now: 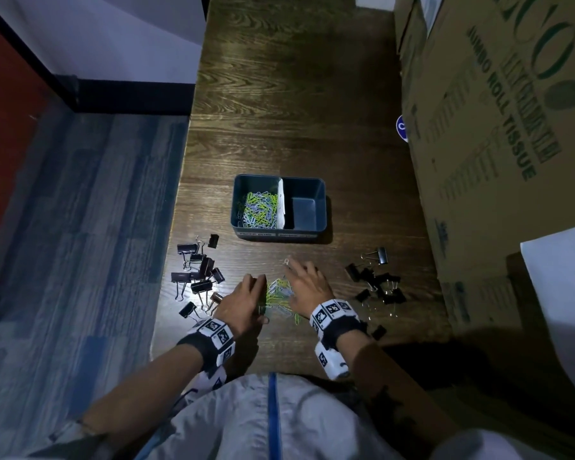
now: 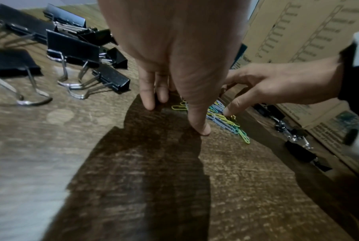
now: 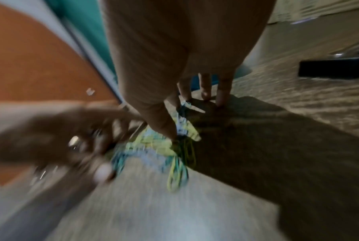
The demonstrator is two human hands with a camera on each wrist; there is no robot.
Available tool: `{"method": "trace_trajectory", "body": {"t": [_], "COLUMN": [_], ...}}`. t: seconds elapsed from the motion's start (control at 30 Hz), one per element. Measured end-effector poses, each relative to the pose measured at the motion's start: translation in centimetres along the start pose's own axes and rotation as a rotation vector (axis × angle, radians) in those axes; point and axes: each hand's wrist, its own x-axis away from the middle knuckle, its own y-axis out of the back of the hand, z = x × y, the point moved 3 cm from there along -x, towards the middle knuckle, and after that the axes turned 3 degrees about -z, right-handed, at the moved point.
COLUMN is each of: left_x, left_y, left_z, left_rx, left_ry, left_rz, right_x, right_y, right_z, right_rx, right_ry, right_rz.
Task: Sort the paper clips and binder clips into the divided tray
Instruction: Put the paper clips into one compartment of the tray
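A dark blue divided tray [image 1: 279, 232] stands mid-table; its left compartment holds green, blue and white paper clips [image 1: 258, 209], its right compartment is bare. A loose pile of coloured paper clips [image 1: 277, 294] lies on the table between my hands. My left hand [image 1: 246, 295] rests on edge at the pile's left, fingers [image 2: 148, 96] straight, tips on the wood. My right hand [image 1: 307, 282] is spread over the pile's right side, fingertips [image 3: 220, 97] touching the table. The left wrist view shows the paper clip pile [image 2: 229, 121] between my left thumb and my right hand [image 2: 263, 86]. Neither hand holds anything.
Black binder clips lie in two groups, one left [image 1: 200, 273] near the table edge and one right [image 1: 377, 280]. A single white paper clip [image 1: 287, 261] lies beyond my right fingers. Large cardboard boxes [image 1: 498, 144] wall the table's right side. Blue carpet lies off the left edge.
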Motion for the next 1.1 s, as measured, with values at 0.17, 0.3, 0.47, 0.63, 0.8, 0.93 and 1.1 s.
{"method": "trace_trajectory", "body": {"t": [0.17, 0.3, 0.47, 0.63, 0.8, 0.93, 1.1], "left_x": [-0.4, -0.2, 0.7, 0.1, -0.9, -0.4, -0.5], "left_y": [-0.1, -0.2, 0.3, 0.5, 0.8, 0.9, -0.3], "left_z": [-0.4, -0.1, 0.7, 0.5, -0.4, -0.4, -0.5], "left_rx": [0.002, 0.101, 0.165, 0.220, 0.265, 0.206, -0.050], "left_ry": [-0.055, -0.103, 0.009, 0.054, -0.004, 0.002, -0.066], "left_rz": [-0.039, -0.058, -0.095, -0.077, -0.075, -0.140, -0.030], "right_x": [2.3, 3.3, 4.0, 3.3, 2.4, 2.8, 2.7], "right_y": [-2.3, -2.8, -3.4, -3.2, -2.7, -2.5, -2.9], "right_z": [0.4, -1.0, -3.2, -1.7, -0.6, -1.5, 0.0], "right_rx": [-0.046, -0.270, -0.321, -0.299, -0.386, -0.419, -0.152], "right_ry": [0.160, 0.072, -0.198, -0.153, -0.127, -0.185, -0.133], "right_rz": [-0.073, -0.197, -0.182, -0.103, -0.189, -0.241, -0.099]}}
